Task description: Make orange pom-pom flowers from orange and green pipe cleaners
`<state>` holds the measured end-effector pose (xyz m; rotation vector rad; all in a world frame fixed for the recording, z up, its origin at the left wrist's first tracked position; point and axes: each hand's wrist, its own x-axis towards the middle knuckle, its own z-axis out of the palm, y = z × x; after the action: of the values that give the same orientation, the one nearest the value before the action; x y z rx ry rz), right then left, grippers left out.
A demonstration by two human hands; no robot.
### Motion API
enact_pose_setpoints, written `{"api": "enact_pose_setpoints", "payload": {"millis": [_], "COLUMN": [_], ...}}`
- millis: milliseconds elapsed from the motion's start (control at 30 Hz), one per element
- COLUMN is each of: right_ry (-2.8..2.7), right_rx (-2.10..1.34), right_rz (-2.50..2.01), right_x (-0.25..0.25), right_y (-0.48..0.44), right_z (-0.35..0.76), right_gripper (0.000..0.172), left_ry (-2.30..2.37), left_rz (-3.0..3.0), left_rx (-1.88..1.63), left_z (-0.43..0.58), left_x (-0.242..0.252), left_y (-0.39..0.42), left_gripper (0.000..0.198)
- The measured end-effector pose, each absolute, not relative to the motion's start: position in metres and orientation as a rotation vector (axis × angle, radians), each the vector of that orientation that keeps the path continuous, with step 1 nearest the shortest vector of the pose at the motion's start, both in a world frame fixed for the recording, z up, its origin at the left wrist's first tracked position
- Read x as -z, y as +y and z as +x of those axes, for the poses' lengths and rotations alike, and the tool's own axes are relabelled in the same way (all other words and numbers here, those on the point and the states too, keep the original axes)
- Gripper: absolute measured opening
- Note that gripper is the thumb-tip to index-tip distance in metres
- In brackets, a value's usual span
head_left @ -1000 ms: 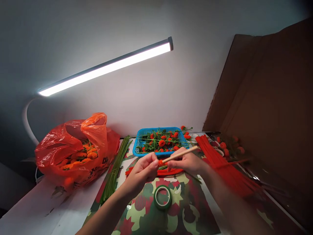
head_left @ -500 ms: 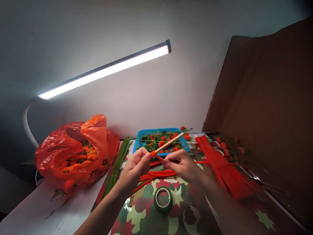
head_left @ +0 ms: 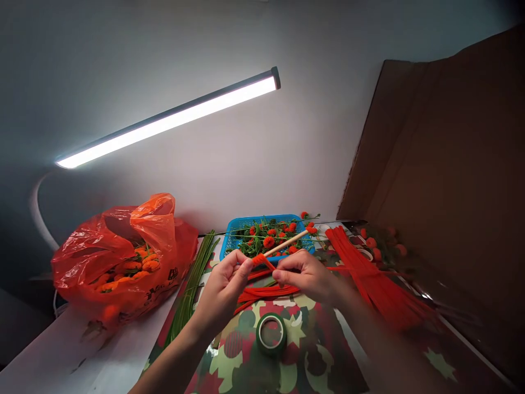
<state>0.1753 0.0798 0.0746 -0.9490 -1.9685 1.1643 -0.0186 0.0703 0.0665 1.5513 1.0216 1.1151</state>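
Far L on the worktop (head_left: 45, 358), from where I stand: a red plastic bag (head_left: 88, 241), mouth open, w/ orange blooms (head_left: 150, 265) showing inside. Lit lamp (head_left: 172, 117) slants above it, up twd the middle. Next along, just R of the bag, a bundle of green stems (head_left: 194, 279) lies lengthwise.

Then the L hand (head_left: 223, 282): thumb & forefinger pinched on the lower end of a pale stick (head_left: 289, 241), which tilts up to the R, its far end free. A red strip (head_left: 259, 260) is coiled round the stick right beside those fingertips, so btwn the two hands; its loose length runs down to the R. Blue basket (head_left: 262, 217) w/ red-orange flowers & greenery sits behind. More red strips (head_left: 268, 293) lie under/behind the hands; green tape roll (head_left: 270, 351) lies flat in front, on the patterned sheet (head_left: 235, 361).

R hand (head_left: 305, 276): thumb & finger pinch the strip's loose part, just below the stick, apart from the L hand.

Further R, a big bunch of red strips (head_left: 363, 273), partly fanned, then brown cardboard (head_left: 447, 164) standing upright.
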Motion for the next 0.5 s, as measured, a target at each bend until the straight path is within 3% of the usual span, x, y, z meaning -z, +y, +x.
{"api": "enact_pose_setpoints", "payload": {"millis": [133,267,400,500], "right_ry": [-1.880,-2.050,-2.241,-2.319], "right_rx": [-1.423,-1.394,-1.028,-0.558], "right_rz": [-0.789,-0.809,-0.920,-1.058], "right_x": [-0.067,-0.074,-0.085,-0.093], "right_y": [0.095,0.096,0.083,0.070], "right_z": [0.187,0.196,0.196,0.189], "right_gripper": [0.037,0.034,0.030,0.032], "left_ry": [0.668,0.608,0.770,0.993], "left_rz": [1.350,1.439,1.681,1.885], "left_rx": [-0.827,-0.614,-0.530,-0.698], "left_z": [-0.022,-0.027,-0.025,-0.019], "left_x": [-0.063,-0.062,-0.061,-0.057], "left_y": [0.070,0.073,0.076,0.077], "left_gripper": [0.038,0.038,0.036,0.034]}}
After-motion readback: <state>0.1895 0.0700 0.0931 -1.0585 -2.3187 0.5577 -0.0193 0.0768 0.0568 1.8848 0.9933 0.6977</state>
